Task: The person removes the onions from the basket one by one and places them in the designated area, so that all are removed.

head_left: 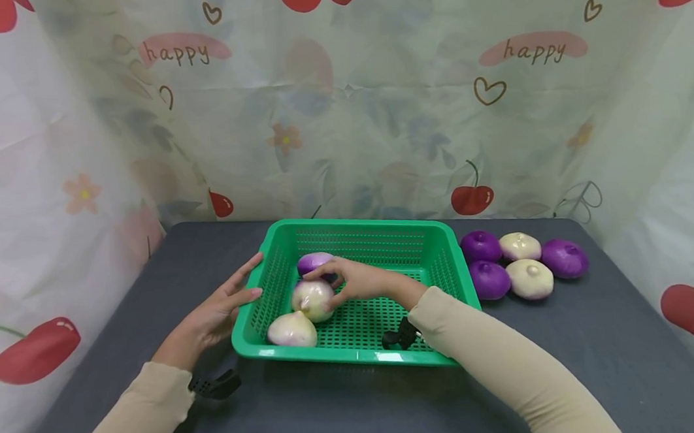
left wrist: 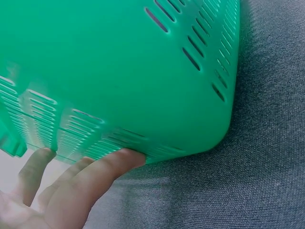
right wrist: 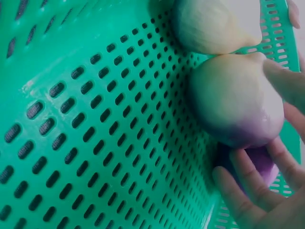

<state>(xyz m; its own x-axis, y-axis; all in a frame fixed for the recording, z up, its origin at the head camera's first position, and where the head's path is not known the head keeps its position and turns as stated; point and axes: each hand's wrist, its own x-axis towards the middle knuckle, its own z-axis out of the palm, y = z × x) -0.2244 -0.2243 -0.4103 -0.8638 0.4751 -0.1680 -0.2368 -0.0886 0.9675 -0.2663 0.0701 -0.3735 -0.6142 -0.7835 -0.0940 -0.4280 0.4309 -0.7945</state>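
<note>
A green plastic basket [head_left: 357, 356] with slotted walls stands on the dark table. My right hand [head_left: 359, 280] reaches into it and holds the middle onion [head_left: 313, 299], white with a purple base, between thumb and fingers. In the right wrist view this onion [right wrist: 238, 100] touches a pale onion [right wrist: 214, 26] on one side and a purple onion [right wrist: 261, 162] on the other, partly behind the fingers. My left hand [head_left: 213, 313] rests on the basket's left side with fingers extended; in the left wrist view its fingertips [left wrist: 128, 157] touch the outer wall.
Right of the basket sit several more onions on the table: purple ones such as the rightmost onion [head_left: 564, 259], and whitish ones such as the front pale onion [head_left: 530, 279]. A printed curtain [head_left: 354, 124] hangs behind and along both sides of the table [head_left: 334, 413].
</note>
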